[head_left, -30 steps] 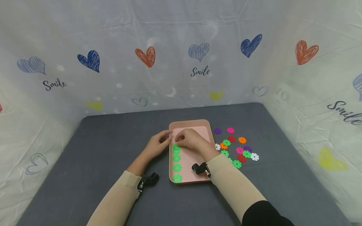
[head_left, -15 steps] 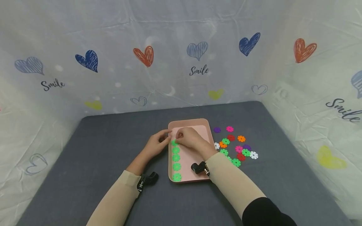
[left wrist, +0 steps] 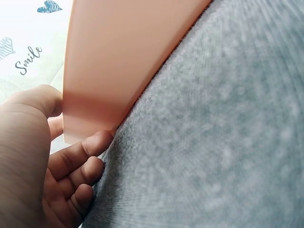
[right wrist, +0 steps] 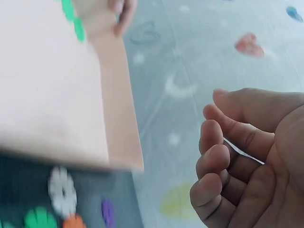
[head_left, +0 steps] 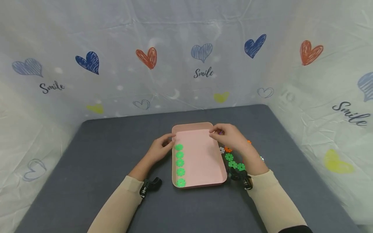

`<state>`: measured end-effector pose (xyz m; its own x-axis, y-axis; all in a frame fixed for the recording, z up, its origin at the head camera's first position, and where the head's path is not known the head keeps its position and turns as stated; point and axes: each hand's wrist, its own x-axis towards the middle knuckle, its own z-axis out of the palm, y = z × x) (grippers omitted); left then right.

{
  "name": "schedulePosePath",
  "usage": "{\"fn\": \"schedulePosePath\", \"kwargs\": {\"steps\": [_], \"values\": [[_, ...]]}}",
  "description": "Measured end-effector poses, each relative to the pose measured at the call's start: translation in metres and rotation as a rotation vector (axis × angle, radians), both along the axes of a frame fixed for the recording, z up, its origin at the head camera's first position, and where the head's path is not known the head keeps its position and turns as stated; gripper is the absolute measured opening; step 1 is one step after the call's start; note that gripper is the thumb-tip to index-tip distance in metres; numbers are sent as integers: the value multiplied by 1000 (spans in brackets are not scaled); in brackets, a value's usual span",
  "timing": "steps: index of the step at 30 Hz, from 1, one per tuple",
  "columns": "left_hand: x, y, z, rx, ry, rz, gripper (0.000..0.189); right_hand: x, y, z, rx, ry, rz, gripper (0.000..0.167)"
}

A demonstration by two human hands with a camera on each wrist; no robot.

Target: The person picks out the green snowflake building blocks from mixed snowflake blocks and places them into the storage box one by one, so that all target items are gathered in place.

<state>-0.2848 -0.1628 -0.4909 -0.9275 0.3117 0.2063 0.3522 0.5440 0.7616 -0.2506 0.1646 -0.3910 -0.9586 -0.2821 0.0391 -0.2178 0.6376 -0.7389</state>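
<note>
A pink tray [head_left: 201,158] lies on the table, with a column of several green flower-shaped discs [head_left: 180,162] along its left side. My left hand [head_left: 158,149] holds the tray's left wall, with fingertips low against its outer side in the left wrist view. The right hand [head_left: 230,136] hovers by the tray's far right corner. Its thumb and fingers bend loosely with nothing between them, as the right wrist view shows. Green discs [head_left: 232,164], an orange disc [head_left: 228,149] and a white disc [right wrist: 62,192] lie right of the tray, partly hidden by the right arm.
Dark grey cloth covers the table [head_left: 122,142]. A purple disc [right wrist: 108,213] lies near the tray's right edge. Behind and beside the table hangs a pale curtain [head_left: 175,29] printed with hearts.
My right hand has let go of the top green disc in the tray's left column and moved right to the tray's far right corner. The left hand stays at the tray's left edge.
</note>
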Motion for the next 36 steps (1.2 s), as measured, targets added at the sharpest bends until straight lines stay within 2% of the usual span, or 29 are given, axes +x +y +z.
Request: {"fn": "schedulePosePath", "kwargs": {"steps": [5,12,16,18,22,24,26,31,36], "values": [[0,-2,0,-1,5,18,40,-3,39,-9,74,-40,-38,25],[-1,-2,-2,-5,-4,19,40,-12,63,-32,237,-201,8,34],[-1,-2,-2,-4,-11,24,40,-18,64,-43,277,-170,-8,32],[-1,-2,-2,-9,-8,27,39,-20,64,-46,288,-140,-36,24],[-2,-2,-2,-17,-3,28,39,-19,66,-43,306,-106,-99,18],[-1,-1,-1,-19,-2,26,39,-16,68,-38,271,-116,-114,17],[-1,-1,-2,-18,-2,26,39,-13,67,-30,177,-145,-108,17],[-1,-1,-2,-15,1,21,40,-3,54,-8,-65,-179,-45,42],[-1,1,-1,-15,-1,14,40,10,30,8,-194,-188,26,48]]}}
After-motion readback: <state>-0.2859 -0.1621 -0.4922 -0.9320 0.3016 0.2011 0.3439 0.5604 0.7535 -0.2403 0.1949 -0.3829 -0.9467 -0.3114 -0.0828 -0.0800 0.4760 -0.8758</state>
